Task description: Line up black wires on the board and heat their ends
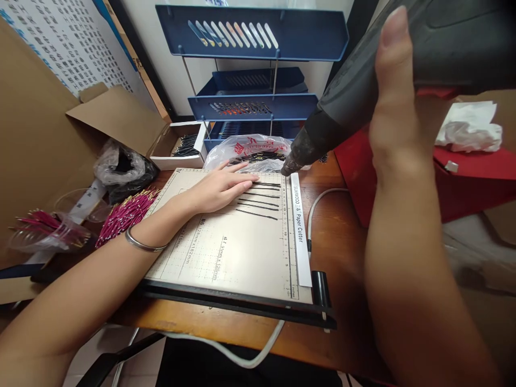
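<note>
My left hand (215, 189) lies flat on the pale board of a paper cutter (250, 258), its fingers stretched out. The fingertips rest at the left ends of several thin black strips (260, 205), which lie side by side across the board. Whether they are cords or tubes I cannot tell. High on the right, my right hand (397, 102) is closed around a dark heat gun (363, 75); its fingers are mostly hidden. The gun's nozzle (296, 153) points down at the board's upper right corner, close to the right ends of the strips.
Behind the cutter stand a plastic bag (226, 150) with dark pieces and a blue tiered tray rack (253, 107). Magenta sticks (124, 217) and a white box (187, 160) are on the left. A white cable (312, 209) runs beside the cutter, near a red box (358, 183).
</note>
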`<control>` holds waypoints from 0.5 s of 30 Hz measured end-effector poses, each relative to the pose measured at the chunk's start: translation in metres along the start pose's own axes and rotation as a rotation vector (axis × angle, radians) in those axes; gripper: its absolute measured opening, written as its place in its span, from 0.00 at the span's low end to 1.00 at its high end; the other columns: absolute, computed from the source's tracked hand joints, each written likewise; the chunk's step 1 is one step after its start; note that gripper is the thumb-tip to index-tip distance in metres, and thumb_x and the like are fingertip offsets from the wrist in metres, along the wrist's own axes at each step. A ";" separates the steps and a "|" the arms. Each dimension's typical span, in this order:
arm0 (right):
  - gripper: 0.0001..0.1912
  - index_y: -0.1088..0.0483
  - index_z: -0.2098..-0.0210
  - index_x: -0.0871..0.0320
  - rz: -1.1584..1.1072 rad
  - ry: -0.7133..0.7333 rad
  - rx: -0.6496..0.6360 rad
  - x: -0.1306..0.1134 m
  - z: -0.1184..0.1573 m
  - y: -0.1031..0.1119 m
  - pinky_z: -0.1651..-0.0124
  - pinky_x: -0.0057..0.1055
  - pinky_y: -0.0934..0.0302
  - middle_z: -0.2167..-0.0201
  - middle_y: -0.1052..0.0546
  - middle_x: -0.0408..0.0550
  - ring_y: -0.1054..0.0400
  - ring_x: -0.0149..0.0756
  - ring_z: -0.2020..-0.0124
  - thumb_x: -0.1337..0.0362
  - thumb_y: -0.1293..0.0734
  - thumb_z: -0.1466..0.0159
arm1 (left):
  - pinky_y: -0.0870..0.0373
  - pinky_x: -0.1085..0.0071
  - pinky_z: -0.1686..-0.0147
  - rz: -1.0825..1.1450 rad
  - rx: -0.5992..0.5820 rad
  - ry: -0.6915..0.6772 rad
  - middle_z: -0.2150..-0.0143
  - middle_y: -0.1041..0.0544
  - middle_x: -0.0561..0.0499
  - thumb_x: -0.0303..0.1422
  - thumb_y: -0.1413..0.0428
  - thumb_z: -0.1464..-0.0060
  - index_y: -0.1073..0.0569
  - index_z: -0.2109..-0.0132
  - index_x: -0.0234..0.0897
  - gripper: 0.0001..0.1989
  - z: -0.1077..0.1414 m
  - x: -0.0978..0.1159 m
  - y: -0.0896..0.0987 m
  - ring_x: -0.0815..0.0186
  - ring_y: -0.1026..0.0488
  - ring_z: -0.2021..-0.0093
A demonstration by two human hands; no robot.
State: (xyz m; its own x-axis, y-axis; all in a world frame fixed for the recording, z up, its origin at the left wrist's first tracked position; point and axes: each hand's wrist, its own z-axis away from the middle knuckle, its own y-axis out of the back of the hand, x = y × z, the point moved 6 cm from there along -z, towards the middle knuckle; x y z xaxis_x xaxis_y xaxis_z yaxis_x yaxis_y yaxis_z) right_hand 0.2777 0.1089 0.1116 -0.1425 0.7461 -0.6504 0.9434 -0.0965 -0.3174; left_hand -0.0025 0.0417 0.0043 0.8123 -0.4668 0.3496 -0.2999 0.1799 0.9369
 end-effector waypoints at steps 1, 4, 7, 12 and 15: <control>0.27 0.21 0.47 0.55 0.009 0.007 0.012 0.000 0.001 0.000 0.21 0.27 0.36 0.44 0.15 0.34 0.29 0.33 0.27 0.55 0.17 0.44 | 0.60 0.41 0.17 -0.001 0.032 -0.011 0.22 0.31 0.49 0.47 0.60 0.22 0.27 0.26 0.42 0.30 -0.001 -0.002 0.001 0.51 0.48 0.16; 0.26 0.20 0.48 0.54 0.008 0.038 0.005 -0.004 0.003 -0.003 0.24 0.24 0.34 0.43 0.15 0.37 0.26 0.35 0.30 0.55 0.16 0.44 | 0.55 0.36 0.19 0.000 0.092 -0.063 0.26 0.25 0.47 0.45 0.55 0.23 0.23 0.30 0.42 0.27 -0.003 -0.006 0.000 0.47 0.44 0.17; 0.22 0.20 0.48 0.55 -0.053 0.039 -0.036 -0.010 0.003 -0.007 0.24 0.23 0.35 0.45 0.15 0.34 0.26 0.33 0.30 0.59 0.19 0.40 | 0.39 0.40 0.25 0.023 0.237 -0.105 0.37 0.16 0.44 0.44 0.50 0.26 0.16 0.40 0.41 0.22 -0.002 -0.007 0.004 0.46 0.28 0.27; 0.20 0.20 0.46 0.58 -0.073 0.053 -0.135 -0.017 0.005 -0.016 0.21 0.24 0.38 0.45 0.15 0.31 0.30 0.33 0.27 0.60 0.23 0.36 | 0.24 0.53 0.44 0.008 0.454 -0.127 0.57 0.14 0.44 0.43 0.45 0.29 0.15 0.54 0.38 0.17 0.002 -0.006 0.015 0.54 0.19 0.52; 0.21 0.18 0.47 0.57 -0.031 0.072 -0.106 -0.023 0.010 -0.016 0.21 0.25 0.41 0.47 0.14 0.32 0.30 0.33 0.27 0.57 0.21 0.38 | 0.25 0.52 0.40 0.010 0.401 -0.118 0.49 0.15 0.40 0.50 0.43 0.30 0.18 0.43 0.36 0.23 0.003 -0.007 0.013 0.51 0.20 0.46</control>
State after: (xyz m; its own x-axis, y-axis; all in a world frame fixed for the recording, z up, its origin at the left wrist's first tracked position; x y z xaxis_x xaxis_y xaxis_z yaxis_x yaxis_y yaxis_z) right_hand 0.2633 0.0869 0.1243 -0.1535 0.7933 -0.5891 0.9658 -0.0057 -0.2594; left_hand -0.0134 0.0448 0.0145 0.7522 -0.5672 0.3355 -0.4979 -0.1557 0.8531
